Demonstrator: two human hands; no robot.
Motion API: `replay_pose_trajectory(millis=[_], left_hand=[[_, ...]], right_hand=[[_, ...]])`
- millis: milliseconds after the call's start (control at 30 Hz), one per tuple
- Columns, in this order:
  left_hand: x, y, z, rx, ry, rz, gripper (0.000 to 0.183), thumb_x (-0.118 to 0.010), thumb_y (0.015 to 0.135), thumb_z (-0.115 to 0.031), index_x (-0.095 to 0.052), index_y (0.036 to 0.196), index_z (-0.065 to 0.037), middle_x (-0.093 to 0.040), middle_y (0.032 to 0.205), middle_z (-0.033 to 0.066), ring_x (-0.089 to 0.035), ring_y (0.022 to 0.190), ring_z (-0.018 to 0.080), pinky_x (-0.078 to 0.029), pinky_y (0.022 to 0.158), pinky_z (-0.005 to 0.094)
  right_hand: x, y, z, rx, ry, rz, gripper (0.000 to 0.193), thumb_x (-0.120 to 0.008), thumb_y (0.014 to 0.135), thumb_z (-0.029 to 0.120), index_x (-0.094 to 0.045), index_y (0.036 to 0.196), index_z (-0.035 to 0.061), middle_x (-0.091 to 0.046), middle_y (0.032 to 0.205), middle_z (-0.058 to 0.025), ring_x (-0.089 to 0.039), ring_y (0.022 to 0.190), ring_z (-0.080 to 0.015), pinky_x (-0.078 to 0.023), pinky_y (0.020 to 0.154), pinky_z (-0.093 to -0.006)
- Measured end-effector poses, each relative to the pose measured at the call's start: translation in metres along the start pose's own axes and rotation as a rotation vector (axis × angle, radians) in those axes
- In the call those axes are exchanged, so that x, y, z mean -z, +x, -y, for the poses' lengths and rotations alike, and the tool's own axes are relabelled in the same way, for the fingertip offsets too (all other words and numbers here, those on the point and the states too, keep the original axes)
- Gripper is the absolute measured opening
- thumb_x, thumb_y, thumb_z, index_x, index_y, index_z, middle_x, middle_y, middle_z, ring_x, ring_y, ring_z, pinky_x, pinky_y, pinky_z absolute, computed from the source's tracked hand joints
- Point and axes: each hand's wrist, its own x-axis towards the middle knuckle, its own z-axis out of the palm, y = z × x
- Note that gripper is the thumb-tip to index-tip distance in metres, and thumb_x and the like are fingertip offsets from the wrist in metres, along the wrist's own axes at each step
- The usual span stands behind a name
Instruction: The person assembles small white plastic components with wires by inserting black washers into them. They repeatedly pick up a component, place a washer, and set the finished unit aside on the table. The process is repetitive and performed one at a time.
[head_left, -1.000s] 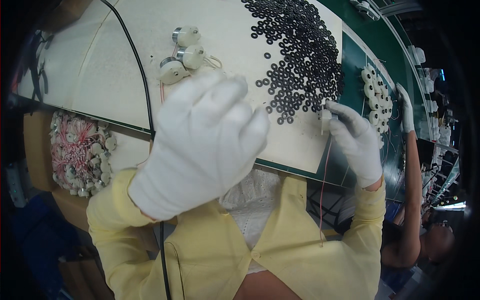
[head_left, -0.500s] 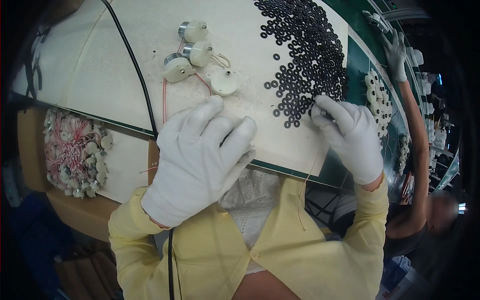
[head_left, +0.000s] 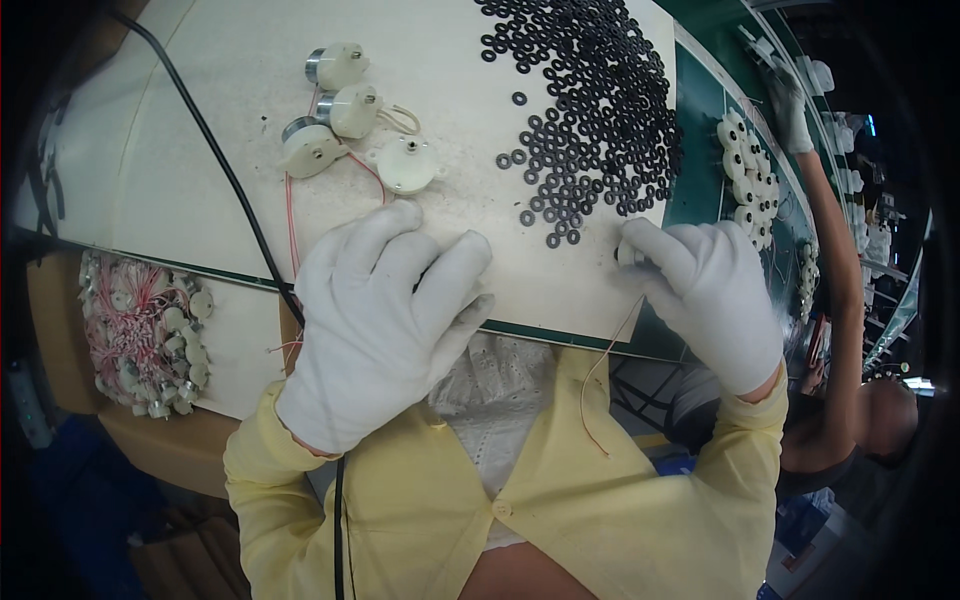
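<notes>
My right hand [head_left: 715, 295], in a white glove, is closed on a small geared motor [head_left: 632, 256], mostly hidden by the fingers. A dark bit shows at its left end, and a thin wire [head_left: 590, 390] trails from it over the table edge. Gloved in white too, my left hand [head_left: 375, 325] rests palm down near the table's front edge, fingers apart, with nothing visible in it. Just beyond its fingertips lie several cream geared motors [head_left: 408, 165] with metal cans and red and white wires. Many black rubber washers [head_left: 600, 110] are spread in a heap beyond my right hand.
A cardboard box [head_left: 60, 340] at the left holds many wired motors [head_left: 150, 340]. A black cable [head_left: 215, 130] crosses the white tabletop [head_left: 440, 60]. On the green surface at right stand motors with black washers [head_left: 745, 170]. A co-worker's gloved hand [head_left: 790, 108] reaches in at far right.
My right hand has drawn away from the washer heap, toward the right and nearer to me, with the motor in it. My left hand stays by the motors; the whole view has shifted slightly.
</notes>
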Motion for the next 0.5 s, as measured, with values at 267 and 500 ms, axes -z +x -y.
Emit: replay_pose_trajectory(millis=[267, 500], left_hand=[[-0.002, -0.002, 0.000, -0.012, 0.038, 0.000, 0.048, -0.081, 0.077, -0.023, -0.066, 0.123, -0.016, -0.057, 0.107, 0.0047, -0.054, 0.118, 0.0306, -0.043, 0.093, 0.0465], [-0.006, 0.001, 0.004, -0.083, 0.042, -0.073, 0.052, -0.081, 0.077, -0.020, -0.065, 0.126, -0.014, -0.057, 0.103, 0.0069, -0.058, 0.112, 0.0328, -0.044, 0.092, 0.0467]], right_hand=[[-0.001, 0.004, -0.002, 0.069, -0.102, 0.033, 0.028, -0.075, 0.087, 0.033, -0.065, 0.103, 0.0124, -0.052, 0.068, -0.0020, -0.054, 0.062, -0.0215, -0.041, 0.062, -0.0338], [-0.008, -0.010, -0.002, -0.045, 0.068, -0.017, 0.037, -0.079, 0.080, 0.022, -0.067, 0.116, 0.0188, -0.059, 0.081, 0.0011, -0.057, 0.072, -0.0227, -0.045, 0.074, -0.0357]])
